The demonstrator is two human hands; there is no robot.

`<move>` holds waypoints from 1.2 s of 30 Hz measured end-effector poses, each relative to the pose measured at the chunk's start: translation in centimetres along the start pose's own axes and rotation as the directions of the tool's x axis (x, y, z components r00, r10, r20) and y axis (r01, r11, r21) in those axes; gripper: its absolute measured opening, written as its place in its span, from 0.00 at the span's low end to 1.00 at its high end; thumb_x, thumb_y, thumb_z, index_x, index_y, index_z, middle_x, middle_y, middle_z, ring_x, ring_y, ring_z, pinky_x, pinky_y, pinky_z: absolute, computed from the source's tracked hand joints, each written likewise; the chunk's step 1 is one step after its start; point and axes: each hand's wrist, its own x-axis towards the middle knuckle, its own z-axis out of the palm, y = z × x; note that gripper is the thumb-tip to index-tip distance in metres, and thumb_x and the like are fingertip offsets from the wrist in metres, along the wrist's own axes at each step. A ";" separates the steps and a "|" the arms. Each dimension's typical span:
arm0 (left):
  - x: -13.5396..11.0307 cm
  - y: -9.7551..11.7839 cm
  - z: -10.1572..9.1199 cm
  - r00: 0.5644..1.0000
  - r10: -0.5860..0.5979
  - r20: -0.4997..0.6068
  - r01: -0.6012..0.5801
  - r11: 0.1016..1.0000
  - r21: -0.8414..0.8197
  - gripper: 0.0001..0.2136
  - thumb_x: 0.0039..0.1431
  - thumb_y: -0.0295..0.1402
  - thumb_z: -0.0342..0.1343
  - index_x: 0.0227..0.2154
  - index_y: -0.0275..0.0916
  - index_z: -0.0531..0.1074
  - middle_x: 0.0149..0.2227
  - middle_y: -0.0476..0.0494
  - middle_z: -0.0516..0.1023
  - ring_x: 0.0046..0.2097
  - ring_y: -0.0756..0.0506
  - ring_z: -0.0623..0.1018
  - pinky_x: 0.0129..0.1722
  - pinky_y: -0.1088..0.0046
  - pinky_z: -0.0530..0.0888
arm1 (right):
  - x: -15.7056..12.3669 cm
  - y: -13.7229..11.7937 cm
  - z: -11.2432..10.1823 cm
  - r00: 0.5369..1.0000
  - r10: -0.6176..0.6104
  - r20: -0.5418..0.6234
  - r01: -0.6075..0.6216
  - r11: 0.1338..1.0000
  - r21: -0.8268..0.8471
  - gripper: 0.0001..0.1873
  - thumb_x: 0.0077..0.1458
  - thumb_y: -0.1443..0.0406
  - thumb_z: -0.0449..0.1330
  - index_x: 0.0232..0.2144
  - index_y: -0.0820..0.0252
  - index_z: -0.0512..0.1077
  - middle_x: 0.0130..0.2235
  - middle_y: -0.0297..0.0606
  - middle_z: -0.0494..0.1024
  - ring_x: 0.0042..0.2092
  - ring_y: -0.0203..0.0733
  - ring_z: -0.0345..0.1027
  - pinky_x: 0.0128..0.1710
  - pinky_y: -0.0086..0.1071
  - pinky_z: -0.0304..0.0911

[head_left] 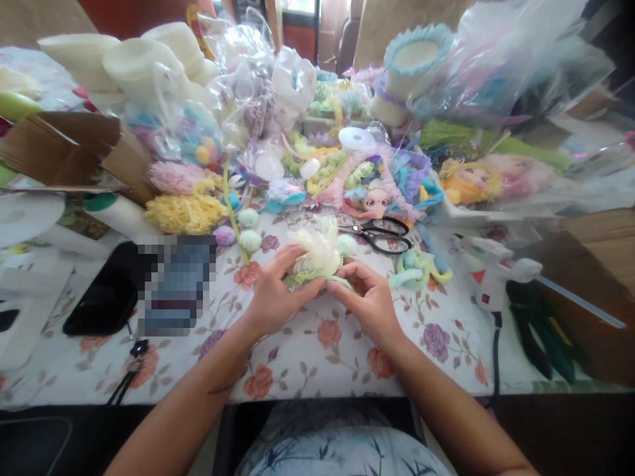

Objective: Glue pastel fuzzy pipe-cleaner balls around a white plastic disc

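Between my two hands, just above the flowered tablecloth [297, 344], is a soft pale yellow-green piece [317, 254] with a feathery cream tuft on top. My left hand [280, 284] grips it from the left, thumb along its lower edge. My right hand [364, 294] pinches its lower right edge, where a pale green strip shows. Whether the piece is a bow or a small doll part I cannot tell. Right behind it lie a mint pompom [346, 245] and black-handled scissors [380, 235]. Pastel fuzzy strips [421, 269] rest to the right of my right hand.
On the left are a phone [105, 291], a thread spool [116, 215] and a cardboard box [74, 152]. A glue gun [496, 264] and green-handled pliers [543, 330] lie at the right. Doll heads [376, 200], yarn bundles [186, 213] and plastic bags [243, 73] crowd the back.
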 end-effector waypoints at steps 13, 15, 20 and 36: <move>0.2 -0.4 -0.1 0.998 0.062 0.003 -0.062 0.997 0.036 0.16 0.49 0.37 0.66 0.40 0.40 0.74 0.41 0.44 0.79 0.42 0.43 0.78 0.42 0.70 0.77 | 0.1 0.1 0.1 0.998 -0.033 -0.060 0.029 0.997 -0.074 0.10 0.51 0.61 0.65 0.22 0.57 0.72 0.28 0.33 0.69 0.33 0.38 0.66 0.34 0.31 0.62; 0.2 -0.5 -0.2 0.999 0.041 0.022 -0.042 0.999 0.017 0.17 0.49 0.38 0.66 0.42 0.40 0.74 0.42 0.44 0.79 0.42 0.43 0.78 0.42 0.70 0.77 | 0.1 0.1 0.1 0.997 -0.031 -0.068 0.026 0.997 -0.067 0.10 0.51 0.61 0.65 0.22 0.57 0.72 0.28 0.33 0.69 0.33 0.38 0.65 0.35 0.31 0.61; 0.2 -0.7 -0.2 0.998 0.005 0.056 -0.004 1.000 -0.012 0.19 0.49 0.40 0.66 0.44 0.40 0.75 0.44 0.43 0.80 0.44 0.42 0.79 0.42 0.69 0.77 | 0.0 0.3 0.1 0.997 0.006 -0.071 -0.009 0.999 -0.037 0.11 0.50 0.59 0.66 0.22 0.57 0.72 0.26 0.32 0.68 0.31 0.37 0.63 0.30 0.31 0.60; 0.1 -1.8 0.3 0.999 -0.018 0.040 0.021 0.996 -0.088 0.21 0.47 0.42 0.67 0.43 0.40 0.76 0.46 0.41 0.80 0.47 0.40 0.79 0.45 0.66 0.78 | -0.1 0.8 0.0 0.998 -0.010 -0.066 0.007 0.999 -0.044 0.10 0.51 0.59 0.66 0.23 0.57 0.73 0.28 0.33 0.69 0.31 0.37 0.63 0.29 0.30 0.57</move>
